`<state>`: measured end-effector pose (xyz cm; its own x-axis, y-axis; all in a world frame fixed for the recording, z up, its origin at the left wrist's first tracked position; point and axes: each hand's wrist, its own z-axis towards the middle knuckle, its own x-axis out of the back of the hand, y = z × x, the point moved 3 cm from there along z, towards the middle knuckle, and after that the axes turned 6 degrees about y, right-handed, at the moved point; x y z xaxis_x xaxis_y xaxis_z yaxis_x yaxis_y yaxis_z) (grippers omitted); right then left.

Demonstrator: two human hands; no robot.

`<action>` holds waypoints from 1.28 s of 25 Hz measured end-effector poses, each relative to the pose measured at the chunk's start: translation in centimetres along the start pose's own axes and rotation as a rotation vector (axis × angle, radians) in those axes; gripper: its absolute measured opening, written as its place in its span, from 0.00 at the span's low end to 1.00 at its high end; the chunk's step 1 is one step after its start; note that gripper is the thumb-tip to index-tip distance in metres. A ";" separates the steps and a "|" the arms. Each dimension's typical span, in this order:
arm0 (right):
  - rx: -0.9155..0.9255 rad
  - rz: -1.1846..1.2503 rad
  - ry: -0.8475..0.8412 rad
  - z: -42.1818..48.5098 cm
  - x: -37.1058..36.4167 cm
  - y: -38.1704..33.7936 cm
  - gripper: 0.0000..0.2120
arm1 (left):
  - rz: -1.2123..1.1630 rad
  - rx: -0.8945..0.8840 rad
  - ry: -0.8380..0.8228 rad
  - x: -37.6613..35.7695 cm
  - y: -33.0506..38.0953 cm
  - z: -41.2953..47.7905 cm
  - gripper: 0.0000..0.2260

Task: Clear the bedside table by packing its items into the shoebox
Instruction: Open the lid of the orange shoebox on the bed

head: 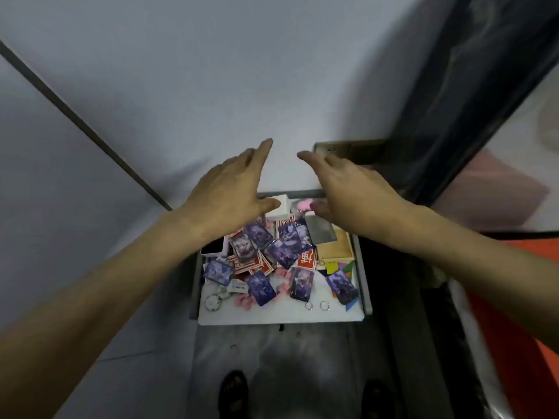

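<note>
A small bedside table (281, 316) with a white top stands against the wall below me. Its top is strewn with several purple picture cards (260, 288), red playing-card packs (306, 257), pink bits (244, 301), two key rings (316, 305), a white box (279, 207), an open black-lined box (214, 246), a grey plate (320, 230) and a tan wooden box (335, 248). My left hand (230, 189) and my right hand (348, 182) hover over the far end of the table, fingers straight, holding nothing. No shoebox is in view.
A grey wall fills the view behind the table, with a socket plate (332, 150) near my right hand. A dark frame (453, 122) and an orange surface (514, 297) lie to the right. My feet in dark sandals (233, 394) stand on the grey floor.
</note>
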<state>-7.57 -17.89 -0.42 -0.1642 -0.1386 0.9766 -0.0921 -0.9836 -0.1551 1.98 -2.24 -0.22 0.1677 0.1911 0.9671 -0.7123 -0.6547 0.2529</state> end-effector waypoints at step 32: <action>-0.651 -0.570 0.048 -40.2 -10.2 20.4 0.36 | -0.294 -0.368 -0.286 -26.4 22.9 -7.0 0.21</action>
<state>-47.23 -31.90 -19.54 0.0384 0.3748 0.9263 -0.7146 -0.6377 0.2877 -23.56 -17.20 -20.13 0.5378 0.0874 0.8386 -0.7902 -0.2945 0.5375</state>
